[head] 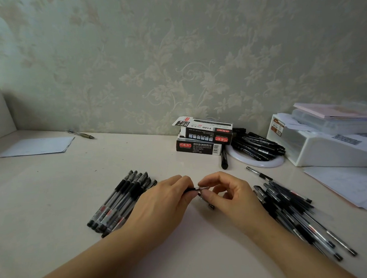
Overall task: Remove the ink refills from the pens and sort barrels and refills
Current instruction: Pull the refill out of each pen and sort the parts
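Reading "1120" on box (pixel 207 129), hands twisting pen (pixel 192 189)

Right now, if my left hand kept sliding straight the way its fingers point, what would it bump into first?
Your left hand points right, gripping the pen. Going straight on, it would likely meet your right hand first, whose fingertips pinch the same pen's tip, almost touching.

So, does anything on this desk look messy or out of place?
Mostly tidy. The left bundle of clear black-capped pens lies neatly aligned, but the right pile of similar pens is splayed loosely, and one black marker lies alone beside the stacked black-and-white cardboard boxes.
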Available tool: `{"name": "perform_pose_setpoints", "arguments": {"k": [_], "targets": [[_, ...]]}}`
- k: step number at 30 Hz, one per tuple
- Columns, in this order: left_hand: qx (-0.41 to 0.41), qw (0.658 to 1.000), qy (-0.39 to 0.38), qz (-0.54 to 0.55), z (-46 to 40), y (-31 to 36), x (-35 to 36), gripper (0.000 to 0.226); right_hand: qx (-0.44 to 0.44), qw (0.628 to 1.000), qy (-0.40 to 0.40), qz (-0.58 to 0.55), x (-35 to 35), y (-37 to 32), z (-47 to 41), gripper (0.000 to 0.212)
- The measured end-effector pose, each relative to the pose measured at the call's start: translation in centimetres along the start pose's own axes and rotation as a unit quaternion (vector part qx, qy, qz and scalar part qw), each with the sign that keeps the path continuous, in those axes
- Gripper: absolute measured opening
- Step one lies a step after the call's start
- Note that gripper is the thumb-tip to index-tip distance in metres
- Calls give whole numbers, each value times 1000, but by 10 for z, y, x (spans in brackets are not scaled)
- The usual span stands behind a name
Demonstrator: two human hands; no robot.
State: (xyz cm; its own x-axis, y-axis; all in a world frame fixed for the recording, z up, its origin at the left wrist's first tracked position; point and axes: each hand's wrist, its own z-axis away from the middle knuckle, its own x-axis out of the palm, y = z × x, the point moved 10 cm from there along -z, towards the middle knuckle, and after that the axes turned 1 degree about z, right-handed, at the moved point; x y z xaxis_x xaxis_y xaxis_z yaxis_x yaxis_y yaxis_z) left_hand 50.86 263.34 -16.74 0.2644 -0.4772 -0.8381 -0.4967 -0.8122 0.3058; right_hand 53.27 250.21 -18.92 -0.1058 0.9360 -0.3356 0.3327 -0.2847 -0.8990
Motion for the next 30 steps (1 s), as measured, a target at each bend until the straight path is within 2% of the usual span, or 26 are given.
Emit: {"name": "perform_pose_setpoints", "arguments": {"k": [4,9,13,16,23,30], "targets": [[3,1000,4,13,1,1,-1,26,8,1000,26,-11,-4,1,0,5],[3,1000,1,7,1,1,0,25,10,1000,14,4,-2,3,0,6],[-4,1000,3,11,0,0,-1,24,10,1000,11,-18,-1,2,-1,15],[-6,1000,0,12,1,0,0,23,17,999,31,-10,-4,4,-1,4],[-14,1000,-8,23,1,-2,1,20,8,1000,14,2,-2,4,-2,11],[-1,999,-12,36,2,3,2,24,16,1000,17,0,0,5,-2,6]]}}
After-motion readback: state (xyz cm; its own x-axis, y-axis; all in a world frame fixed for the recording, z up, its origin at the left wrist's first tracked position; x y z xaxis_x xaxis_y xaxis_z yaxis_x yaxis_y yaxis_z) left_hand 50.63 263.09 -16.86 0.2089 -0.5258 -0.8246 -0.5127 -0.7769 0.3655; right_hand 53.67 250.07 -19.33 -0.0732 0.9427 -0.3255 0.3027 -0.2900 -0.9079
